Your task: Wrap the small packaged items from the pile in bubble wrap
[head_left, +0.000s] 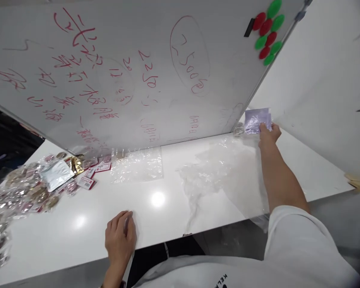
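Note:
At the far right of the table, my right hand (270,133) is closed on the near right corner of light purple flat packets (253,120) in shiny clear film. More than one packet edge shows there. A small clear wrapped item (239,129) lies just left of them, at the whiteboard's foot. My left hand (119,237) rests near the table's front edge, fingers curled together. I see nothing in it, though its palm is hidden. Thin crumpled clear plastic (219,168) spreads over the table between my hands.
A whiteboard (156,92) with red writing and round magnets leans along the table's back. Many wrapped small items (36,188) and a silver pouch (57,175) are piled at left. A clear bag (138,165) lies by the board. A wall (327,100) closes the right side.

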